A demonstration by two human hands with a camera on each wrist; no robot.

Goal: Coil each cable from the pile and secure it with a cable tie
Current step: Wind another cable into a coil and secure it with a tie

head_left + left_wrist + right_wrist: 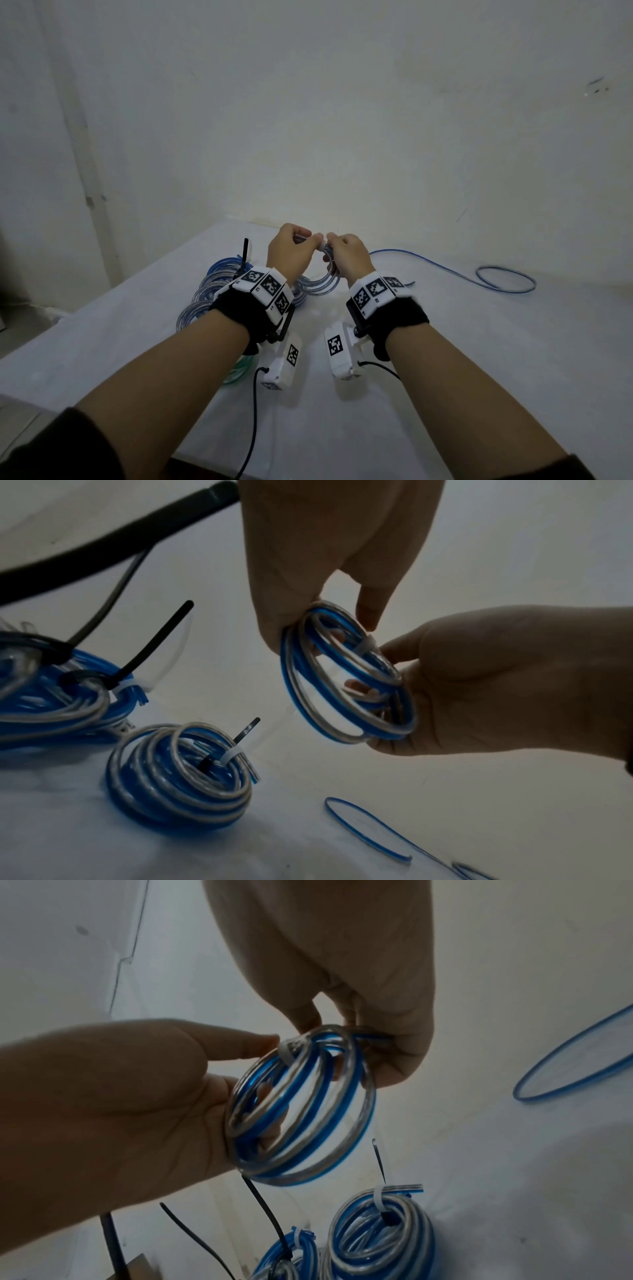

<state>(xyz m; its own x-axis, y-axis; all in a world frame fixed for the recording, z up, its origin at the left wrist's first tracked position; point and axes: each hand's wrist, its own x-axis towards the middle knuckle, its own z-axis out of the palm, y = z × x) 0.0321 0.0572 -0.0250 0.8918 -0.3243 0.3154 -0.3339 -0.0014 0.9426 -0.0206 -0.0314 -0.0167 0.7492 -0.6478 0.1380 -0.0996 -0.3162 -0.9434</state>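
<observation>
Both hands hold a small coil of blue-and-clear cable (323,284) above the white table (445,342), near the far wall. A white cable tie (365,646) wraps the coil's strands at its top and also shows in the right wrist view (287,1053). My left hand (301,240) grips the coil (342,696) at its upper left edge, thumb by the tie. My right hand (334,240) grips the coil (308,1110) at its upper right edge, with fingers curled round the strands. The tie's tail is not clearly visible.
Several tied blue-and-clear coils (212,291) lie on the table at the left, with black and white tie tails sticking up (178,777) (380,1240). A loose blue cable (503,281) trails to the right. A greenish coil (239,370) lies under my left forearm.
</observation>
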